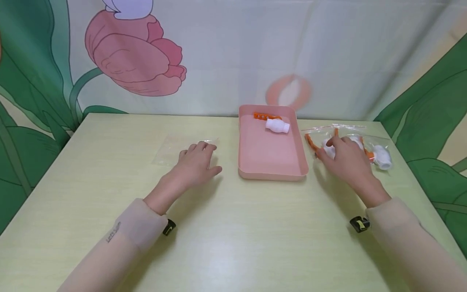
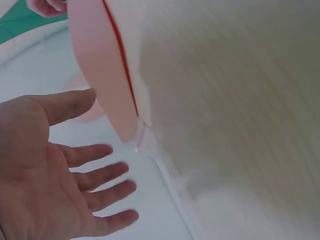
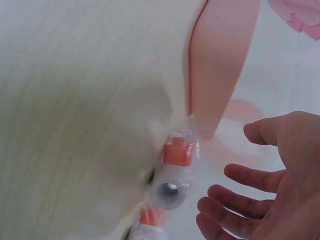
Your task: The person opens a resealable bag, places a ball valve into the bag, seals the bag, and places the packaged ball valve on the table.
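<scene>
My left hand (image 1: 195, 164) hovers with fingers spread over an empty-looking clear plastic bag (image 1: 166, 152) left of the pink tray. In the left wrist view its palm shows with nothing in it. On the right side, my right hand (image 1: 348, 160) hangs over clear bags holding white hollow plastic pieces (image 1: 382, 157) and orange strips (image 1: 311, 142). The right wrist view shows its fingers loosely bent and apart from a bagged white piece (image 3: 171, 191) with an orange part (image 3: 177, 152).
The pink tray (image 1: 271, 177) stands between the hands, near the table's back edge. Inside it lie an orange strip with holes (image 1: 263, 116) and a white bottle-shaped piece (image 1: 277, 125). A printed curtain (image 1: 226, 61) hangs behind the table (image 1: 233, 227).
</scene>
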A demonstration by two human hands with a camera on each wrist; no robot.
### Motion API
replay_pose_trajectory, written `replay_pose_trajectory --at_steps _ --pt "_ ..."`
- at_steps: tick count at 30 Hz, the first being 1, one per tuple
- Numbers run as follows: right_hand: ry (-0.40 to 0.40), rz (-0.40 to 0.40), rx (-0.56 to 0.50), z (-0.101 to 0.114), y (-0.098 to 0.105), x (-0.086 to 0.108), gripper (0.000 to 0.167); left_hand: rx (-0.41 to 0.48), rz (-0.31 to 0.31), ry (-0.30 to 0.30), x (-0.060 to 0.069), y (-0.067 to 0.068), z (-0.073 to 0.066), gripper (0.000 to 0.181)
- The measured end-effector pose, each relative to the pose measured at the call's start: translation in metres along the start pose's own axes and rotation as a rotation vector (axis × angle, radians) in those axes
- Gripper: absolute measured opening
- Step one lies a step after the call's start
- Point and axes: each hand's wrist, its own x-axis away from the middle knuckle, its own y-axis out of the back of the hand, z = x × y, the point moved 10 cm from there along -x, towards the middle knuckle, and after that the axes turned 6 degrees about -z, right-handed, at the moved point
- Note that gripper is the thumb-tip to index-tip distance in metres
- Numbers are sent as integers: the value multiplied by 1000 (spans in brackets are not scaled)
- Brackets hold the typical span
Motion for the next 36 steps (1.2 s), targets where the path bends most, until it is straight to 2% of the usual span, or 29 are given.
replay_pose_trajectory --at_steps 6,11,19,24,28,31,36 --pt "48 -20 -16 13 8 10 45 -67 54 42 -9 -8 14 86" --pt "84 -10 -35 24 11 17 42 -61 107 76 -14 -17 23 91" --pt "167 -3 -84 43 13 26 37 -56 174 72 -17 -23 28 92" --pt "179 20 -111 50 11 30 40 -82 196 75 -17 -25 28 77" --pt "187 26 -111 55 11 32 41 -99 166 38 -21 -23 26 43" --pt "197 32 -113 59 12 33 42 -44 129 20 -21 -19 28 26" --pt "206 42 -113 64 11 36 40 47 74 22 -21 -14 32 15"
